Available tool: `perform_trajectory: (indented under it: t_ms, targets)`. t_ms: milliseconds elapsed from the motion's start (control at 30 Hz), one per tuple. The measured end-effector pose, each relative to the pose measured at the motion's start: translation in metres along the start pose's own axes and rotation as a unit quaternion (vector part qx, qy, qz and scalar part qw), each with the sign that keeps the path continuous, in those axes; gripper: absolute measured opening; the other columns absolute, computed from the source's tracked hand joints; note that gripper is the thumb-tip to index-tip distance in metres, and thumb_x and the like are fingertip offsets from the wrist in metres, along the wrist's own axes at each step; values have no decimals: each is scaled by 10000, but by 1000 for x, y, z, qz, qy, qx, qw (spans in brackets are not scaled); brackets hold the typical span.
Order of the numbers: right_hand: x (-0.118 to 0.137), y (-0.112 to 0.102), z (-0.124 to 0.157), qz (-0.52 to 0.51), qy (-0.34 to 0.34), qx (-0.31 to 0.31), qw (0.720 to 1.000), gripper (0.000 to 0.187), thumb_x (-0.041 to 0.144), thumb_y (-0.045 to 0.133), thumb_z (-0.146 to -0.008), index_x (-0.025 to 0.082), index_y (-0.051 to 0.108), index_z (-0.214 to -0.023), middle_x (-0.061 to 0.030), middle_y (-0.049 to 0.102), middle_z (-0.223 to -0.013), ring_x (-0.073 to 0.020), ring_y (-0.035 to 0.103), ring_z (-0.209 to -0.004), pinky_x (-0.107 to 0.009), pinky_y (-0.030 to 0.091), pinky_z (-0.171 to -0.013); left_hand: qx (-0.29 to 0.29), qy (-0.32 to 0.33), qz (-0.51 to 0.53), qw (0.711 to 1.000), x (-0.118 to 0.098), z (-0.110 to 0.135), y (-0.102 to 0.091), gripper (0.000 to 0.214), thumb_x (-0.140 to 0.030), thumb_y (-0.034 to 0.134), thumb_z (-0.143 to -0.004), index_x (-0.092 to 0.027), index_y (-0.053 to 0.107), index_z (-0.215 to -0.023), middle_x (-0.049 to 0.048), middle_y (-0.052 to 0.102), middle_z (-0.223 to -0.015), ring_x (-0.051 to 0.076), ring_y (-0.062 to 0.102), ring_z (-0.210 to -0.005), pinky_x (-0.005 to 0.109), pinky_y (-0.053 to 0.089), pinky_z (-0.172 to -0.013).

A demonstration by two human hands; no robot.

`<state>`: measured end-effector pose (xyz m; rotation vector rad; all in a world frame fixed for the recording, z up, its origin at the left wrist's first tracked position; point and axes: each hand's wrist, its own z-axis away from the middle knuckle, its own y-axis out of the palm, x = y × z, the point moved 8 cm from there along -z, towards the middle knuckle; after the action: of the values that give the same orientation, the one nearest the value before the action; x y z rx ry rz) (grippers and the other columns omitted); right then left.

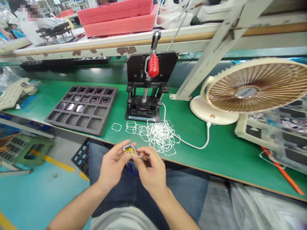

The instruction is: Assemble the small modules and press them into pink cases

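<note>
My left hand (pixel 112 164) pinches a small rectangular part with a yellow face (pixel 129 149) just below the table's front edge, over my lap. My right hand (pixel 150 167) is closed beside it, its fingertips on the part's right side and a thin dark tool under its fingers. On the green table just beyond lies a tangled pile of thin white rectangular rings (pixel 161 135). Behind the pile stands a black hand press (pixel 146 92) with a red lever handle (pixel 153 65).
A black foam tray (pixel 82 108) with several small parts in its pockets lies at the left. A cream desk fan (pixel 249 88) stands at the right, its white cable running across the table. Another tray lies on the floor by my knee. A green stool stands lower left.
</note>
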<state>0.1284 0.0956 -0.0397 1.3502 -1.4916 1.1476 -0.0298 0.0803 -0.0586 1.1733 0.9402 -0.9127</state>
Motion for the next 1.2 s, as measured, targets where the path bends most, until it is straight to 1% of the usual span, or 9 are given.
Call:
perform_trajectory:
  t_ms: [167, 300, 500, 667, 767, 900, 1067, 1133, 1200]
  targets:
    - [1, -1, -1, -6, 0, 42, 999, 198, 365, 782, -981, 245, 780, -1139, -42, 657, -913, -182, 622, -755, -292, 549, -678, -6, -34, -5, 999, 6, -4, -2, 437, -409, 831, -938, -220, 753, -1325, 165, 798, -1311, 312, 788, -1166, 436, 645, -1017]
    - [-12, 1, -1, -32, 78, 47, 995, 210, 435, 794, -954, 235, 791, -1016, -17, 631, -838, -166, 559, -685, -292, 506, -656, -16, -31, -27, 999, 2, -5, 1, 393, -424, 844, -921, -218, 776, -1248, 147, 830, -1230, 302, 815, -1085, 413, 673, -946]
    - [-26, 4, -1, -139, 206, 90, 964, 385, 565, 862, -863, 199, 759, -928, 26, 552, -725, -145, 481, -656, -279, 475, -654, 26, -45, -35, 998, -2, -4, 11, 437, -388, 867, -902, -224, 762, -1294, 131, 824, -1255, 305, 792, -1169, 426, 642, -1046]
    - [-34, 4, 1, -175, 261, 116, 942, 461, 612, 909, -802, 183, 761, -889, 74, 375, -626, -116, 337, -594, -257, 358, -573, 21, -84, -22, 996, 0, -5, 14, 444, -431, 883, -877, -206, 784, -1246, 124, 849, -1158, 325, 822, -1056, 462, 710, -902]
    - [-36, 4, 4, -192, 276, 119, 934, 480, 627, 894, -816, 174, 745, -869, 71, 405, -604, -102, 312, -563, -247, 300, -530, 10, -113, 3, 993, 6, -6, 14, 479, -423, 921, -836, -185, 790, -1231, 134, 852, -1129, 329, 825, -1020, 466, 723, -854]
    - [-35, 1, 7, -174, 265, 84, 945, 502, 641, 866, -838, 162, 720, -871, 70, 408, -612, -93, 296, -550, -243, 258, -506, -4, -128, 20, 992, 12, -8, 13, 499, -385, 951, -807, -175, 784, -1229, 142, 851, -1128, 333, 816, -1051, 452, 718, -853]
    - [-37, 2, 12, -169, 264, 47, 949, 508, 650, 863, -835, 164, 722, -883, 85, 321, -610, -93, 293, -551, -227, 291, -497, 37, -130, 21, 991, 10, -6, 19, 513, -393, 866, -913, -170, 719, -1351, 158, 837, -1176, 317, 807, -1074, 446, 688, -899]
    - [-37, 5, 15, -181, 267, 44, 946, 515, 658, 865, -831, 168, 727, -912, 75, 364, -623, -102, 346, -566, -231, 357, -519, 53, -114, 33, 992, 8, -4, 21, 516, -366, 844, -941, -197, 683, -1401, 147, 827, -1219, 284, 795, -1116, 411, 654, -966]
    - [-34, 5, 18, -183, 259, 50, 947, 520, 658, 868, -835, 170, 741, -961, 50, 447, -665, -124, 440, -612, -255, 452, -585, 37, -90, 38, 994, 8, -3, 18, 424, -322, 859, -933, -201, 717, -1313, 126, 832, -1206, 234, 791, -1102, 337, 621, -983]
